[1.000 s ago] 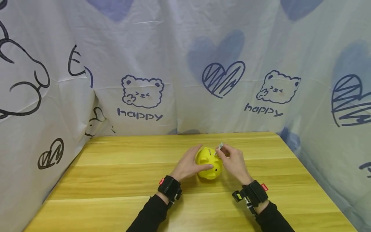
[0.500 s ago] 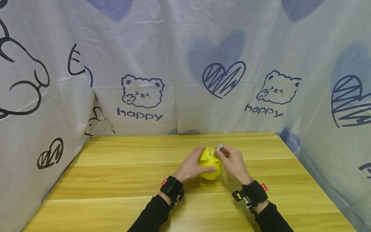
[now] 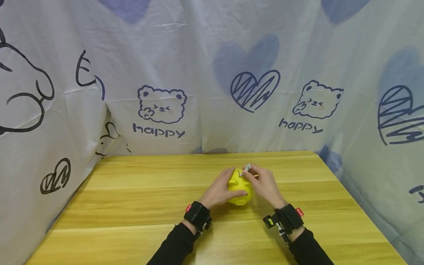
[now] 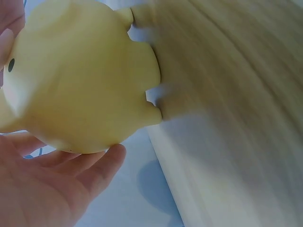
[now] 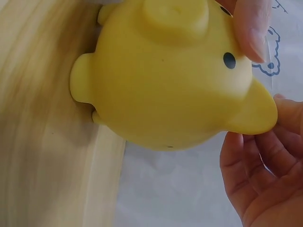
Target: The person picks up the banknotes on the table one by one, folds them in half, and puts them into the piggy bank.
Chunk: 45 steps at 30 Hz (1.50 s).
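Note:
A yellow piggy bank (image 3: 241,187) stands on its short feet on the wooden table, its snout (image 5: 176,14) showing in the right wrist view. My left hand (image 3: 218,188) grips its side, thumb across the front and fingers around the back. In the left wrist view, fingertips of that hand (image 4: 52,184) lie against the yellow body (image 4: 90,71). Between thumb and forefinger, my right hand (image 3: 266,186) pinches a small pale folded paper slip (image 3: 247,168), its lower end right at the slot on top of the bank. The right wrist view hides the slip behind an ear (image 5: 258,111).
The wooden table (image 3: 139,206) reaches back to a hanging white cloth (image 3: 205,125) printed with hearts and bears. More of the cloth encloses the left and right sides. Each wrist wears a black strapped camera mount (image 3: 197,216).
The bank has turned and shifted slightly rightward under my left hand. My right hand has brought the slip left, from beside the slot to its opening.

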Motion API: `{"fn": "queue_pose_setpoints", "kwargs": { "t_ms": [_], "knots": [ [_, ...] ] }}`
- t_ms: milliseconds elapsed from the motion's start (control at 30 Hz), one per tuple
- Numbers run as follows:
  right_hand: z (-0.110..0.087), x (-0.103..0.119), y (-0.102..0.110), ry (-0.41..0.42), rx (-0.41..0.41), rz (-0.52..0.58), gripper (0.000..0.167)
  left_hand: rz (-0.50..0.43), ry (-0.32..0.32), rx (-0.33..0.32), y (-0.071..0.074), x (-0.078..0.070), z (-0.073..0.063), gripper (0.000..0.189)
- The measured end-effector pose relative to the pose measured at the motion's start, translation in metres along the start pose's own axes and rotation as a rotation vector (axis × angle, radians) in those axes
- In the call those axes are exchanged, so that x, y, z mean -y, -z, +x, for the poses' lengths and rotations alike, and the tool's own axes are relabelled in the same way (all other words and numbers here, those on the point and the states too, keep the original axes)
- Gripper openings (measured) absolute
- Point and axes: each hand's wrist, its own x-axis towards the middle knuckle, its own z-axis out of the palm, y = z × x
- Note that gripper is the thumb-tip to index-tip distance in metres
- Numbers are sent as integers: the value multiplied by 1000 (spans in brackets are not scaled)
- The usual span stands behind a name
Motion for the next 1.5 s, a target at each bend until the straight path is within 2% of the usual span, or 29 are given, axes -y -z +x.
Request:
{"fn": "queue_pose_setpoints", "kwargs": {
  "t_ms": [233,400,567,833,1500],
  "knots": [
    [6,-1,-1,31,37,-47,17,15,-7,-5,-1,0,0,92],
    [9,0,-1,7,66,-51,19,-7,-24,3,-2,-1,0,86],
    [11,0,-1,-1,94,-69,13,-21,-28,3,-2,-1,1,84],
    [15,6,-3,72,112,-163,7,-14,-17,-4,-3,0,-1,86],
    [17,8,-5,47,135,-176,7,0,-13,-24,-3,2,-2,88]
  ]
}}
